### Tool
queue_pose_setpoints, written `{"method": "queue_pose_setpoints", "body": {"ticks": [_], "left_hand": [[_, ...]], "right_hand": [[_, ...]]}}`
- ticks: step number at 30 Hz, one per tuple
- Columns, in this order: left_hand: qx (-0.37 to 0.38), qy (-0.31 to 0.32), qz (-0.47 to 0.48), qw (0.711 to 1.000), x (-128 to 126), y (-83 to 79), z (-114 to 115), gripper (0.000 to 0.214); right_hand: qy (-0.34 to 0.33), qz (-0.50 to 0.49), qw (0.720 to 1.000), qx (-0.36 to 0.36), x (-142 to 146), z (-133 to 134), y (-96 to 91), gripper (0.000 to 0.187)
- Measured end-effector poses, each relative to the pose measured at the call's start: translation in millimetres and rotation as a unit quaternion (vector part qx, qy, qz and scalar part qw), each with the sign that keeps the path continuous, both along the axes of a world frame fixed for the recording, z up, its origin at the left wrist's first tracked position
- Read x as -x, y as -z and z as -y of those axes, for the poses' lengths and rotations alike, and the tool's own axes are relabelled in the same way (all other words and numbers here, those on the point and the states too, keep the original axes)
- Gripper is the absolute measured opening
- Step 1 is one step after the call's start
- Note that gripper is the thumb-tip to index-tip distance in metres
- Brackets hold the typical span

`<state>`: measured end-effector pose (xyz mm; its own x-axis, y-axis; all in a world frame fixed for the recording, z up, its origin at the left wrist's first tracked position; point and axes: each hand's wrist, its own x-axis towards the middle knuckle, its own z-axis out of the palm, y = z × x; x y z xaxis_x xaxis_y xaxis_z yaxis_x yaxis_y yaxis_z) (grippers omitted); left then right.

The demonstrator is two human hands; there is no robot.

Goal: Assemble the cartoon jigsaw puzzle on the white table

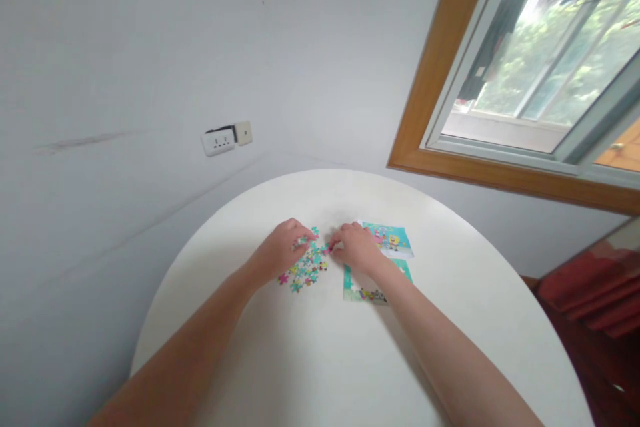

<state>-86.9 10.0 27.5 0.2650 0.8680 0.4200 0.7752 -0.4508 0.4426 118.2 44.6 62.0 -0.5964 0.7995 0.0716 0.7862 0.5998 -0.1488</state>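
Observation:
A heap of small colourful jigsaw pieces (pixel 307 268) lies on the round white table (pixel 300 360). My left hand (pixel 283 248) rests at the left edge of the heap, fingers curled and pinching a piece near its top. My right hand (pixel 356 245) sits just right of the heap, fingers bent and pinched on a small pink piece. A teal cartoon picture card (pixel 393 239) lies behind my right hand. A partly built teal puzzle section (pixel 357 287) lies under my right wrist.
The table stands against a pale wall with a white socket (pixel 225 139). A wood-framed window (pixel 525 80) is at the upper right. Dark red furniture (pixel 590 300) stands beyond the table's right edge.

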Motion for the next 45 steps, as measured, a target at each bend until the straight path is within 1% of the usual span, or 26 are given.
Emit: {"method": "queue_pose_setpoints", "body": {"ticks": [2,6,11,14,18,20,22,27,30,36,40,43,45], "left_hand": [[-0.002,0.014,-0.025,1.0,-1,3.7,0,0.025],[0.013,0.021,-0.059,0.998,-5,7.8,1,0.026],[0.038,0.019,-0.089,0.995,-4,2.8,3,0.022],[0.029,-0.014,-0.09,0.995,5,-1.0,2,0.021],[0.037,-0.083,-0.066,0.994,19,-3.1,-1,0.025],[0.057,-0.107,-0.041,0.992,23,-4.1,-1,0.027],[0.084,-0.108,-0.02,0.99,23,-5.6,0,0.03],[0.195,-0.058,-0.006,0.979,20,-9.5,7,0.035],[0.229,-0.04,-0.018,0.972,19,-10.0,9,0.042],[0.22,-0.041,-0.038,0.974,19,-8.7,8,0.043],[0.199,-0.052,-0.034,0.978,16,-7.3,7,0.042],[0.159,-0.059,-0.043,0.985,17,-4.7,4,0.038],[0.119,-0.078,-0.062,0.988,19,-1.4,0,0.035]], "right_hand": [[-0.009,-0.005,1.0,0.004,0,-1,2.7,0.02],[-0.024,-0.017,0.999,0.012,0,-4,8.1,0.021],[-0.044,-0.034,0.998,0.015,-1,-7,10.2,0.021],[-0.047,-0.039,0.998,0.017,-2,-8,8.0,0.021],[-0.063,-0.017,0.998,0.024,-1,-4,5.0,0.022],[-0.065,0.0,0.997,0.028,0,-2,4.7,0.022],[-0.063,0.01,0.998,0.028,2,-1,5.2,0.022],[-0.048,0.01,0.999,0.008,3,0,6.6,0.023],[-0.045,0.003,0.999,-0.002,2,-1,6.9,0.024],[-0.042,-0.043,0.998,0.011,-8,-10,5.5,0.025],[-0.039,-0.037,0.998,0.02,-12,-14,4.6,0.025],[-0.034,-0.009,0.999,0.012,-11,-12,5.4,0.026],[-0.034,0.007,0.999,0.003,-9,-10,6.4,0.027]]}}
